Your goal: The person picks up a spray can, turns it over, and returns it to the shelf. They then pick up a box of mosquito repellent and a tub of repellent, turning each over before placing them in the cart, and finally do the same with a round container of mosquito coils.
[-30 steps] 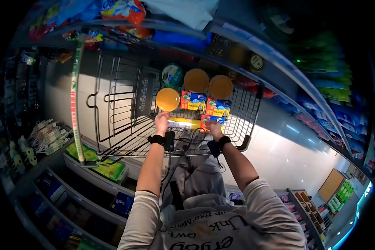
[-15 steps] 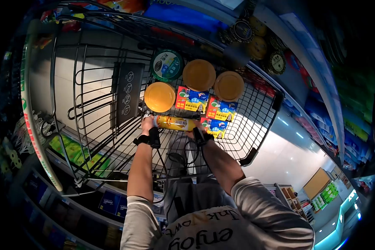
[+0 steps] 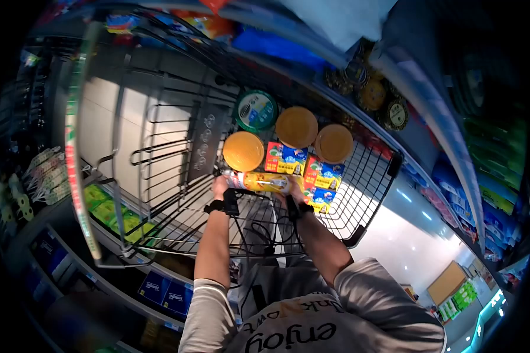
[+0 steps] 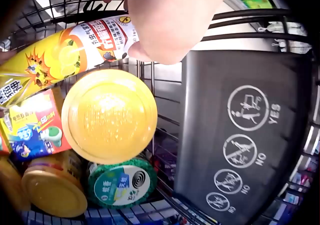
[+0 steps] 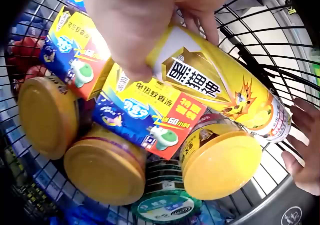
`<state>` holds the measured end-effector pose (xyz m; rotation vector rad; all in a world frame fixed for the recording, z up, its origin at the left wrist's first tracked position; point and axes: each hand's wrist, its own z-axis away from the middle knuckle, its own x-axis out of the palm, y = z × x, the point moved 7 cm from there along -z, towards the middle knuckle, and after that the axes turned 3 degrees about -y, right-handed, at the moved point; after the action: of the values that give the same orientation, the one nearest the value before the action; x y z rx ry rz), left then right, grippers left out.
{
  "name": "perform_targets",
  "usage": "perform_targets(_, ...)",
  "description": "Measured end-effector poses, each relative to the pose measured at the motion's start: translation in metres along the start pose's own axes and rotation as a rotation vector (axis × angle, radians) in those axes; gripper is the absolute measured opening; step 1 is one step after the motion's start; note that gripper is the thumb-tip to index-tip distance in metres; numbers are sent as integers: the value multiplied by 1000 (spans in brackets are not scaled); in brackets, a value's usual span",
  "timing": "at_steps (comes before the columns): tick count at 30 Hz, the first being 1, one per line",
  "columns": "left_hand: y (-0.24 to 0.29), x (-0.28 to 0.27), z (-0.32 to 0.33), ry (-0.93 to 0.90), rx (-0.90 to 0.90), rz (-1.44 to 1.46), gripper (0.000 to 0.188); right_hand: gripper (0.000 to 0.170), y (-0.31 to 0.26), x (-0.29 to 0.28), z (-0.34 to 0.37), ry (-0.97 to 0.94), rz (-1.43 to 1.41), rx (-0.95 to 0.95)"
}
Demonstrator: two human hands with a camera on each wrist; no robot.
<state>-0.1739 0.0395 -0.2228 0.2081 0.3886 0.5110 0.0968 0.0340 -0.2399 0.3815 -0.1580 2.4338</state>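
Note:
A yellow insect spray can lies level across the near side of the shopping cart's basket. My right hand grips its right end, with the thumb over the yellow side. The left hand curls its thumb and fingers about the white-labelled left end. Just beyond the can sit red, yellow and blue mosquito-liquid boxes; the right hand partly covers one. A yellow-lidded tub stands close beside the can. Two more amber-lidded tubs and a green mosquito-coil tub are behind.
The black wire cart surrounds the goods. A dark child-seat panel with white pictograms stands at its left, near the push handle. Stocked shelves run along the far side, and low shelves with blue packs line the near left.
Both hands and the spray can stay together over the near part of the basket. The can has shifted slightly to the right past the boxes. The head view has swung about.

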Motion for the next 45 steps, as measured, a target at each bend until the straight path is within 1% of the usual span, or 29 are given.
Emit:
perform_targets(1, -3, 5, -13, -18, 23, 153, 22, 39, -10, 6, 13, -31, -2, -34)
perform_targets(4, 38, 17, 40, -72, 109, 173, 24, 37, -41, 5, 48, 122, 19, -156)
perform_targets(5, 59, 21, 61, -77, 195, -55, 27, 37, -55, 14, 66, 156, 63, -190)
perform_targets(7, 76, 21, 107, -51, 328, -506, 36, 36, -73, 16, 67, -33, 29, -100)
perform_targets(8, 78, 20, 125, -44, 396, -449, 36, 35, -84, 30, 73, -197, -71, -157)
perform_targets(9, 82, 19, 141, -37, 466, -390, 35, 33, -100, 65, 168, 41, 100, -240)
perform_targets(11, 89, 12, 188, -97, 472, -194, 34, 36, -130, 77, 174, -168, 249, -409)
perform_targets(12, 78, 17, 163, -142, 473, -69, 32, 36, -134, 87, 202, -91, 270, -380)
perform_targets(13, 88, 10, 187, -104, 572, -76, 33, 37, -142, 103, 230, -20, 287, -362)
perform_targets(15, 101, 2, 219, -100, 496, -188, 33, 40, -163, 113, 225, -215, 357, -401)
perform_targets(17, 100, 11, 230, -293, 414, 51, 32, 38, -163, 159, 291, -319, 347, -503)
perform_targets(19, 113, 10, 280, -498, 569, 49, 31, 35, -176, 181, 324, -340, 483, -595)
perform_targets(21, 119, 10, 308, -487, 632, 76, 33, 43, -172, 212, 357, -527, 392, -566)
perform_targets(23, 120, 12, 332, -378, 661, 48, 33, 50, -149, 238, 426, -544, 285, -684)
perform_targets(24, 122, 17, 349, -419, 715, 131, 33, 57, -140, 252, 448, -660, 209, -688)
perform_targets(25, 120, 24, 366, -464, 763, 212, 34, 59, -132, 274, 469, -867, 160, -782)
perform_targets(27, 108, 45, 390, -619, 354, 576, 38, 59, -123, 284, 481, -968, 314, -772)
perform_targets(29, 112, 51, 400, -674, 420, 428, 40, 53, -124, 287, 495, -949, 302, -800)
perform_targets(30, 115, 51, 402, -593, 451, 389, 39, 53, -123, 287, 503, -935, 326, -816)
perform_targets(31, 122, 50, 408, -561, 610, 300, 38, 53, -124, 287, 513, -921, 347, -838)
perform_targets(32, 124, 52, 413, -565, 682, 221, 38, 54, -123, 286, 522, -916, 383, -846)
perform_targets(33, 126, 33, 450, -576, 752, 133, 37, 54, -125, 283, 527, -911, 376, -869)
perform_targets(35, 128, 72, 437, -893, 639, 277, 35, 54, -137, 282, 529, -922, 365, -860)
perform_targets(36, 126, 66, 457, -989, 528, 225, 32, 53, -145, 282, 529, -923, 360, -892)
perform_targets(37, 135, 78, 464, -1137, 619, 273, 32, 53, -141, 284, 539, -925, 382, -891)
perform_targets(39, 147, 72, 493, -1205, 638, 329, 35, 55, -138, 288, 558, -892, 352, -913)
perform_targets(41, 152, 87, 494, -1385, 525, 391, 35, 54, -139, 293, 572, -897, 362, -944)
perform_targets(43, 165, 86, 495, -1308, 752, 386, 36, 53, -142, 297, 580, -916, 358, -971)
perform_targets(45, 172, 88, 489, -1273, 865, 308, 38, 52, -148, 302, 579, -957, 355, -980)
